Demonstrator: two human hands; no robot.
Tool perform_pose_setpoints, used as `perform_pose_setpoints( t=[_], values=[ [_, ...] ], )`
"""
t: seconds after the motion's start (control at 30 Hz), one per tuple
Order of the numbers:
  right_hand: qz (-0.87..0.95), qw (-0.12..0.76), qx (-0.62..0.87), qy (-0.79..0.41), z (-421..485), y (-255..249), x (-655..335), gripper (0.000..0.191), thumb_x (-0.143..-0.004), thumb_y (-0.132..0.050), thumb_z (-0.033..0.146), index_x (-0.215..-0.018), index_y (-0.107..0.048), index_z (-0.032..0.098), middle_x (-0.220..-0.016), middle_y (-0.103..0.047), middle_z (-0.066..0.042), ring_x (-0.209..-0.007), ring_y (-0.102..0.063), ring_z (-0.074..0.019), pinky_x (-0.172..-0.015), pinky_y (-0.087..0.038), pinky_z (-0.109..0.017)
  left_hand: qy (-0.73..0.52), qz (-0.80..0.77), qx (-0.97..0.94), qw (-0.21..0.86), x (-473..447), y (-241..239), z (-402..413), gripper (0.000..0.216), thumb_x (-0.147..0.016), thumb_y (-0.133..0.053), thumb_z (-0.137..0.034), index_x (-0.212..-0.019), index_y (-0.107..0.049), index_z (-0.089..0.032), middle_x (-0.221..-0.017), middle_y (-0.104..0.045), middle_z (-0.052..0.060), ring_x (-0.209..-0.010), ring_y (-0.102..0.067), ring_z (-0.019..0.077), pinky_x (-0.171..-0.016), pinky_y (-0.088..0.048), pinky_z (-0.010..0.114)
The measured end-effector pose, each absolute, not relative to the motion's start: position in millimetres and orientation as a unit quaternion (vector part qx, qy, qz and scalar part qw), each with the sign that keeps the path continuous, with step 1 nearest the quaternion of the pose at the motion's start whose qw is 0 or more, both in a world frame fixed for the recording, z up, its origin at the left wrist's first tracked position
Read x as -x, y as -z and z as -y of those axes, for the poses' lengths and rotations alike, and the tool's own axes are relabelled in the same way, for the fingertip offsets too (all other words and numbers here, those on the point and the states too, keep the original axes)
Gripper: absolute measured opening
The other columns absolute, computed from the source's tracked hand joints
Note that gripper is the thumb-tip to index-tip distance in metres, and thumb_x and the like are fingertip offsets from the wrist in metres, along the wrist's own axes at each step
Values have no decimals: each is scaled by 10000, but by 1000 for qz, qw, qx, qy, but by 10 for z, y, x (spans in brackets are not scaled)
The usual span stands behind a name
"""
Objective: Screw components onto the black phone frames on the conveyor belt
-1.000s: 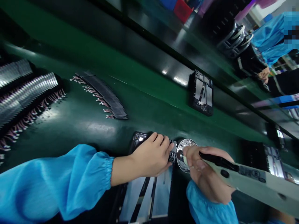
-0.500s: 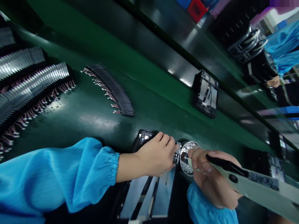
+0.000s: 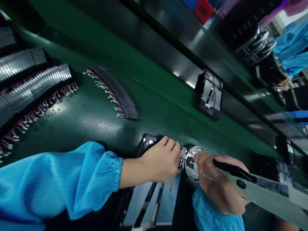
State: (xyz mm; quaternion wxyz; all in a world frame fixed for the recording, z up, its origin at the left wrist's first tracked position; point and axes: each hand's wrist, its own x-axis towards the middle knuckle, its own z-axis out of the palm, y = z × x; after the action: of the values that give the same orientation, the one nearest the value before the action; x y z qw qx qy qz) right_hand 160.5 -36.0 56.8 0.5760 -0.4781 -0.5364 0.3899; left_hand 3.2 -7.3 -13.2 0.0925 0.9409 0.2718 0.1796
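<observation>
Open tablet-like device (image 3: 166, 195) is laid internals-up on the green bench (image 3: 101, 131), long axis run roughly away from the wearer, far end leaned slightly right. Far end is covered by the left hand (image 3: 161, 162), fingers bunched together and rested on it; whether anything is pinched underneath cannot be told. Just right of the device, the pale green power driver (image 3: 269, 195) is gripped near its nose by the right hand (image 3: 216, 183), fingers wrapped round it.

Key relation: device lies left of the driver; nose is held over a round metal disc (image 3: 192, 175) set just beside the device's right edge. Nose-to-disc contact can't be confirmed. Left hand is nearer, being on the device.

Surface is glossy, glare seen left of the device. Beyond it, leftward, a fanned row of thin dark packs (image 3: 117, 93) is laid out; silvery rows (image 3: 36, 89) farther left. Beyond it, rightward, a similar unit (image 3: 210, 96) is parked; past that, a co-worker's blue sleeve (image 3: 295, 48).
</observation>
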Motion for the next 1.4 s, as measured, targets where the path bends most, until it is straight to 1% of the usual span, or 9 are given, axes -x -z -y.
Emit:
perform_pose_setpoints(
  t=[0.13, 0.3, 0.43, 0.57, 0.8, 1.0, 1.1, 1.3, 1.4],
  values=[
    [541, 573, 477, -390, 343, -583, -1592, 266, -805, -623, 105, -998, -722, 259, -569, -552, 37, -510, -524, -153, -607, -489, -400, -176, -274, -942, 85, -38, 129, 66, 537, -976, -494, -448, -1284, -610, -23, -1112, -649, 228, -917, -605, 333, -792, -427, 472],
    [539, 578, 468, -396, 346, -602, -1579, 276, -817, -610, 92, -1007, -727, 254, -569, -545, 34, -513, -521, -152, -570, -475, -362, -165, -277, -942, 90, -32, 134, 71, 544, -977, -472, -464, -1293, -605, -42, -1109, -642, 205, -914, -596, 335, -788, -427, 470],
    [528, 570, 478, -410, 377, -603, -1598, 300, -816, -618, 88, -1026, -725, 273, -593, -567, 29, -528, -530, -156, -595, -498, -379, -161, -279, -942, 99, -23, 125, 73, 537, -972, -493, -466, -1296, -597, -50, -1120, -638, 207, -924, -595, 327, -807, -420, 471],
    [533, 570, 476, -405, 384, -603, -1606, 269, -831, -636, 114, -1025, -726, 278, -585, -559, 31, -528, -530, -155, -604, -498, -382, -164, -278, -941, 101, -21, 115, 68, 540, -966, -511, -466, -1290, -597, -43, -1115, -638, 210, -922, -599, 327, -803, -422, 468],
    [548, 558, 475, -404, 357, -608, -1587, 228, -837, -640, 143, -1010, -719, 270, -566, -536, 42, -512, -525, -148, -565, -494, -357, -161, -275, -942, 104, -26, 123, 69, 540, -987, -449, -450, -1309, -593, -41, -1126, -638, 211, -929, -607, 346, -789, -449, 479],
    [535, 565, 478, -408, 388, -594, -1629, 253, -848, -634, 126, -1040, -708, 274, -601, -552, 39, -550, -533, -148, -618, -510, -362, -158, -273, -943, 109, -26, 123, 68, 536, -988, -444, -441, -1303, -604, -37, -1131, -649, 218, -931, -614, 351, -789, -462, 481],
    [539, 549, 475, -427, 383, -592, -1643, 271, -850, -639, 125, -1057, -710, 285, -615, -562, 37, -575, -550, -151, -659, -524, -379, -163, -272, -942, 108, -33, 121, 66, 538, -981, -462, -443, -1294, -609, -31, -1124, -651, 222, -927, -617, 354, -779, -462, 477],
    [531, 571, 474, -409, 381, -585, -1642, 252, -845, -642, 116, -1029, -721, 267, -594, -558, 37, -551, -543, -140, -634, -509, -362, -178, -273, -941, 96, -37, 125, 66, 541, -970, -495, -453, -1277, -613, -23, -1101, -651, 225, -906, -619, 341, -775, -454, 472],
    [538, 537, 472, -447, 392, -591, -1716, 297, -847, -642, 107, -1064, -719, 296, -623, -584, 33, -583, -572, -153, -684, -517, -408, -180, -272, -941, 91, -32, 134, 68, 543, -967, -500, -456, -1271, -619, -22, -1092, -652, 223, -906, -617, 341, -774, -452, 473]
  ],
)
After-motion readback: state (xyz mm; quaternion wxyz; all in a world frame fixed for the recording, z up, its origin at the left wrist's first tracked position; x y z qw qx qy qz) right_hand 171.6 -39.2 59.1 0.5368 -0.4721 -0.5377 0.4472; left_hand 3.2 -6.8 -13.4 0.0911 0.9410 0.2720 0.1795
